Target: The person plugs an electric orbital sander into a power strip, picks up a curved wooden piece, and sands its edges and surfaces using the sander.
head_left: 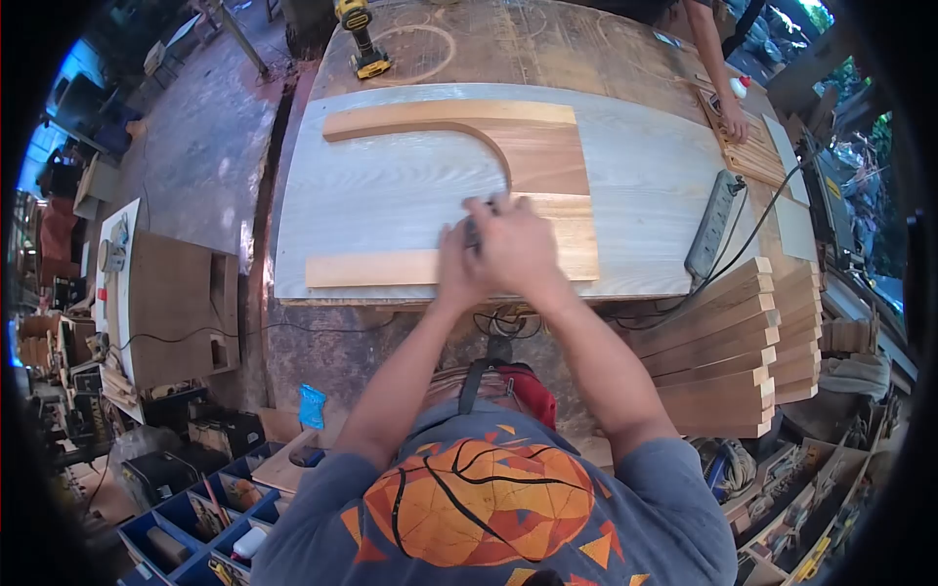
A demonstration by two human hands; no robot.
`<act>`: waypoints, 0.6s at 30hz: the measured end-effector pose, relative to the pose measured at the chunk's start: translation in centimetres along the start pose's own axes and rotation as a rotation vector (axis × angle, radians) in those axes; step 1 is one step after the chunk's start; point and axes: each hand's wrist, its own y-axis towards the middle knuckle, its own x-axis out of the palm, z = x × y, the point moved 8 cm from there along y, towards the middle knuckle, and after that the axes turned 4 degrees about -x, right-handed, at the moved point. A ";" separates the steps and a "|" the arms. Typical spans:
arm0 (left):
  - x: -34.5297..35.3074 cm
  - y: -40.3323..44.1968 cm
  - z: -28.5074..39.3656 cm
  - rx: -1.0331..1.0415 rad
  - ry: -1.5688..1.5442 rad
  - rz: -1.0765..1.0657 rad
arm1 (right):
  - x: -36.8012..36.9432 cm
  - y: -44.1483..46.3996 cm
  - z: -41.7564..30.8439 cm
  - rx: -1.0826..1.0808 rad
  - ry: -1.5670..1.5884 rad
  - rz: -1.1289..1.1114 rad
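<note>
A U-shaped wooden piece (549,166) made of joined boards lies flat on a pale wood-grain sheet (391,195), its opening facing left. My right hand (518,244) is closed around a small dark tool (474,232) at the piece's inner curved edge. Pressed close beside it, my left hand (459,266) also grips the tool from the left. Both hands are slightly smeared by motion. My fingers cover most of the tool, so its exact kind does not show.
A yellow-and-black cordless drill (365,44) stands at the back left of the table. On the right are a power strip (713,227) with cables and stacked wooden boards (718,361). Another person's hand (733,119) touches a slatted wooden panel (757,151). Blue bins (186,532) stand lower left.
</note>
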 end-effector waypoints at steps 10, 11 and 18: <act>-12.6 -6.9 -7.0 -0.251 -0.081 0.268 | 4.9 4.1 -13.0 -0.365 0.223 -0.191; -12.7 -7.1 -7.3 -0.272 -0.098 0.266 | 5.1 3.7 -13.4 -0.401 0.216 -0.200; -6.4 -4.8 -4.0 -0.281 -0.179 0.280 | 2.9 2.5 -5.4 -0.351 0.183 -0.165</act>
